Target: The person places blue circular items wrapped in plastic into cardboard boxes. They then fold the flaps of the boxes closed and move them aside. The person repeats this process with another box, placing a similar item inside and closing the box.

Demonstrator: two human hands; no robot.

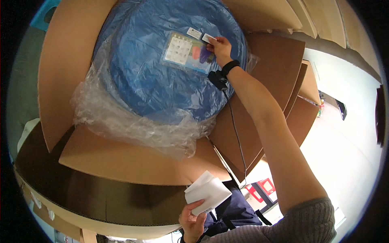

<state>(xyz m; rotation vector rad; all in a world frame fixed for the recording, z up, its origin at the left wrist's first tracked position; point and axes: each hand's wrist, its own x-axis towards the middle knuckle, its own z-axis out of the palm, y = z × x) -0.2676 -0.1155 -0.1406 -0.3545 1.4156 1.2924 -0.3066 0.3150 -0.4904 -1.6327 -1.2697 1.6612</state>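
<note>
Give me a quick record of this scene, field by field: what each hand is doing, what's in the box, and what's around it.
left hand: holds a folded white paper sheet near the box's near edge
right hand: fingers pinch a small white label on top of the blue item
blue item: large, round, wrapped in clear plastic film, sitting in the box
insert: printed card under the wrap
box: open brown cardboard, flaps out
right wrist: black band, cable running down
</note>
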